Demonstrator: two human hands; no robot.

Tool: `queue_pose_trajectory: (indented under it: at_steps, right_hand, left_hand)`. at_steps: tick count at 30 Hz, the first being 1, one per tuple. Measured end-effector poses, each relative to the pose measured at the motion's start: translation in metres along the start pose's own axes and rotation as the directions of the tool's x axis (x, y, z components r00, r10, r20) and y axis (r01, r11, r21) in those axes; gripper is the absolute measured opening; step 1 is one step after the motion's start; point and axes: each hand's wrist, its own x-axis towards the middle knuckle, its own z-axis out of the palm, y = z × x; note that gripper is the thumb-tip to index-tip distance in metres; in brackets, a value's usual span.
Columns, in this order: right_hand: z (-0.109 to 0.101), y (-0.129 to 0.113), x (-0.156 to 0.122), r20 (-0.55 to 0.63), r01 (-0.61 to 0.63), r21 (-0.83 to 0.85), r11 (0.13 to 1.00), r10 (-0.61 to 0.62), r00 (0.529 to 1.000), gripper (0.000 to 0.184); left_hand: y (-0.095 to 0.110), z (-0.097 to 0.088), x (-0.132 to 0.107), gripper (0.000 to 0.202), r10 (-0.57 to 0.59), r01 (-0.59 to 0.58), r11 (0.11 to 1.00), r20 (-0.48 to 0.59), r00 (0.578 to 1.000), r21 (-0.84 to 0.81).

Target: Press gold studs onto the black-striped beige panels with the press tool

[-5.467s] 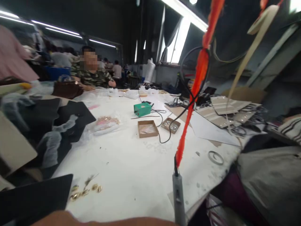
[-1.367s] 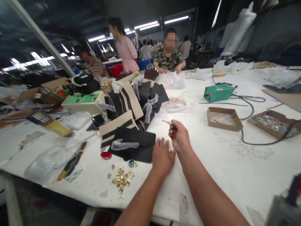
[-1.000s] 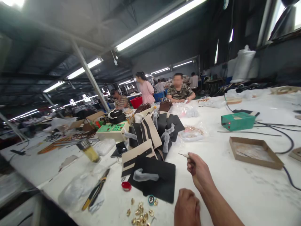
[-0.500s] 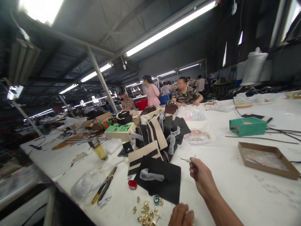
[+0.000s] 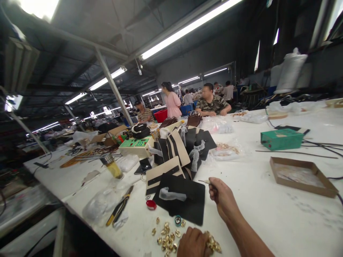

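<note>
My right hand (image 5: 222,197) is raised over the white table, its fingers closed around a small thin-tipped tool (image 5: 205,181) with a pale handle. The tip points left, toward a black flat panel (image 5: 184,210) with a strip of translucent film on it. At the bottom edge, my left hand (image 5: 193,243) rests with curled fingers; what they hold, if anything, is hidden. Gold metal fittings (image 5: 213,243) lie against its right side, and more loose gold fittings (image 5: 166,238) are scattered to its left. A small teal-rimmed round container (image 5: 178,220) and a red oval piece (image 5: 151,204) sit near the panel.
Black and beige panels (image 5: 177,146) are piled behind. Pliers (image 5: 120,207), a jar of yellow liquid (image 5: 114,167) and a control box (image 5: 135,145) stand leftward. At right are a shallow cardboard tray (image 5: 302,189) and a green box (image 5: 281,139) with cables. Co-workers (image 5: 213,103) sit beyond.
My left hand has shifted left and up, uncovering gold fittings at its right. My right hand, still holding the tool, has moved slightly left, so the tip is closer to the black panel.
</note>
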Motion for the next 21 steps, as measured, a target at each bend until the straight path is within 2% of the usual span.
queue_pose_trajectory:
  at_steps: [3,7,10,13,17,21]
  right_hand:
    - [0.004,0.001,-0.007,0.049,-0.017,-0.043,0.999,0.019,0.999,0.044]
    - [0.008,0.003,-0.017,0.163,0.011,-0.168,0.986,0.017,0.986,0.043]
    - [0.009,0.006,-0.024,0.294,0.039,-0.321,0.946,0.060,0.954,0.038]
    - [0.009,0.011,-0.030,0.406,0.079,-0.494,0.866,0.149,0.902,0.033]
    - [0.006,0.021,-0.033,0.476,0.187,-0.687,0.702,0.240,0.846,0.027]
    - [0.001,0.033,-0.034,0.519,0.323,-0.779,0.537,0.264,0.813,0.020]
  left_hand:
    - [0.015,-0.028,0.010,0.039,-0.077,0.094,0.989,0.153,0.985,-0.111]
    - [0.036,-0.058,0.016,0.023,-0.178,0.220,0.948,0.189,0.966,-0.230]
    - [0.041,-0.061,0.015,0.020,-0.185,0.228,0.940,0.183,0.966,-0.253]
    - [0.045,-0.058,0.009,0.020,-0.201,0.237,0.938,0.163,0.966,-0.251]
    - [0.054,-0.059,0.004,0.013,-0.275,0.300,0.927,0.139,0.951,-0.225]
    - [0.055,-0.063,0.001,0.011,-0.330,0.358,0.912,0.159,0.930,-0.201]
